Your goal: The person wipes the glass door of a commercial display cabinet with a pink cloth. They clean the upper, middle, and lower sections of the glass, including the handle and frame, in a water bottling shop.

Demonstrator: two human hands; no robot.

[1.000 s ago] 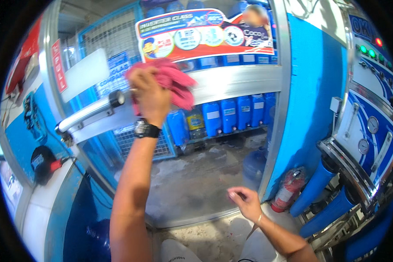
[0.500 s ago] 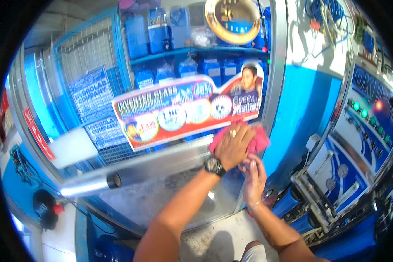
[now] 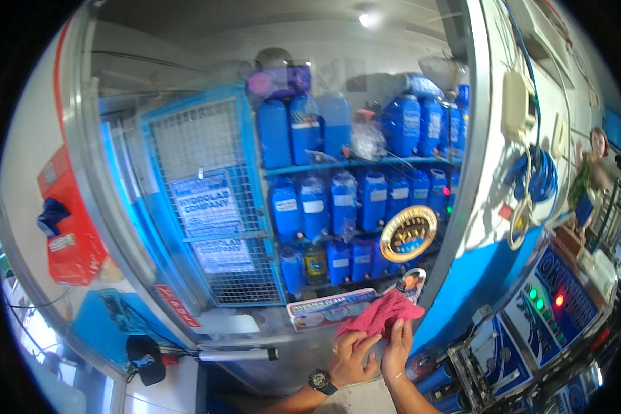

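A crumpled pink cloth (image 3: 383, 314) is held up in front of a glass panel, between both hands. My left hand (image 3: 354, 355), with a black watch (image 3: 321, 381) on its wrist, has its fingers curled at the cloth's lower left edge. At the lower right edge my right hand (image 3: 397, 350) pinches the cloth between thumb and fingers. Behind the cloth, a colourful sticker (image 3: 331, 308) on the glass is partly covered. Above it is a round gold and black sticker (image 3: 408, 234).
Shelves behind the glass carry several blue jugs (image 3: 314, 205). A blue mesh door (image 3: 207, 159) stands left of them. On the right are coiled blue hose (image 3: 533, 172) and a control panel (image 3: 548, 297) with lit lamps. A black cap (image 3: 145, 360) hangs at lower left.
The view has tilted upward, so more shelves show. My left hand has gone from lying flat on the cloth to gripping its edge, and my right hand now holds it too.
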